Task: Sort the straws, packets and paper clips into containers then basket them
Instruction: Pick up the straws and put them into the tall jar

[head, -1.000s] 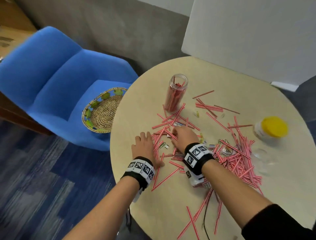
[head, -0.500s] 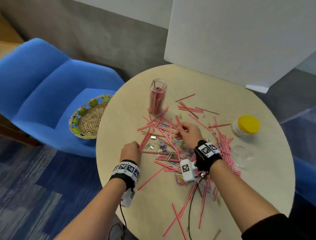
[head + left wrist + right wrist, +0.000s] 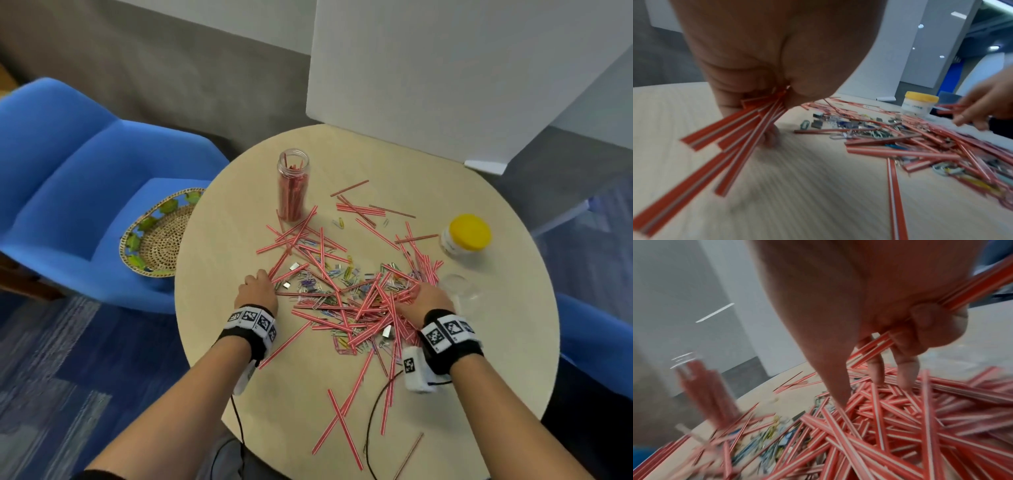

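Red-and-white striped straws (image 3: 363, 308) lie in a tangled heap on the round table (image 3: 233, 219), mixed with coloured paper clips (image 3: 346, 272) and small silver packets (image 3: 294, 266). A clear jar (image 3: 293, 185) at the back stands upright, partly filled with straws. My left hand (image 3: 258, 282) is at the heap's left edge and grips a bundle of straws (image 3: 740, 128) that fans out below the fist. My right hand (image 3: 419, 296) is on the heap's right side. It holds a few straws (image 3: 873, 347) under curled fingers while other fingertips touch the pile.
A yellow-lidded jar (image 3: 467, 236) and a clear empty container (image 3: 459, 287) stand at the table's right. A woven basket (image 3: 161, 236) sits on the blue chair (image 3: 68, 171) left of the table. A white board (image 3: 445, 68) rises behind. Loose straws (image 3: 342, 421) lie near the front edge.
My right hand has moved from the heap's middle to its right side. My left hand has stayed at the left edge. The head view has tilted and shifted.
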Tool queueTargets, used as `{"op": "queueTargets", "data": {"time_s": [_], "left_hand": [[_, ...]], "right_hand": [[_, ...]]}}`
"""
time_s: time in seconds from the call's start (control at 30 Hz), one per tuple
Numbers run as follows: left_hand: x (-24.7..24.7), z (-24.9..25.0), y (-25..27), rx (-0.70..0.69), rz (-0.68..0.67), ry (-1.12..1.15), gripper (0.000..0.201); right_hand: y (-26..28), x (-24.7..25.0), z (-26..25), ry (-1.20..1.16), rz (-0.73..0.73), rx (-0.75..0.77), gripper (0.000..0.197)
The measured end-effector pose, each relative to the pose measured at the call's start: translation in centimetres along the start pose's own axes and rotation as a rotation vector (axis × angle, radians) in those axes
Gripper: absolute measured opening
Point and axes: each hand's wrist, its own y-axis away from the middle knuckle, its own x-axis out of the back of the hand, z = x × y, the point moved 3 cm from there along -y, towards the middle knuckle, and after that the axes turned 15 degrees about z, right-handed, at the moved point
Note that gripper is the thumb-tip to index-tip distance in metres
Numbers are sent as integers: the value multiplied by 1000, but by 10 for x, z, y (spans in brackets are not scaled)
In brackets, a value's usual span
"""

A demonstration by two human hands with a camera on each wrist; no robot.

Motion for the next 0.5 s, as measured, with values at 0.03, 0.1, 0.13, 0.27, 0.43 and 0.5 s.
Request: {"op": "queueTargets", "data": {"time_s": [0.03, 0.1, 0.13, 0.27, 0.43, 0.5], "left_hand": [[4, 1, -2, -16, 5, 46, 25], [11, 3, -5, -72, 35, 111, 21], [14, 5, -6, -102, 54, 132, 22], [23, 14, -4, -191, 103, 201, 29], [25, 24, -3, -176, 35, 154, 26], [24, 28, -2, -166, 24, 136, 26]], "right_hand": [[-1, 2, 9, 19, -13, -62, 48], [-6, -1, 21, 20, 4, -156, 68], [-11, -4, 24, 6, 36, -190, 78], [-24, -10, 32, -48, 62, -274, 104], [-28, -15, 32, -58, 8, -199, 91], [-30, -15, 28, -62, 9, -163, 56]]}}
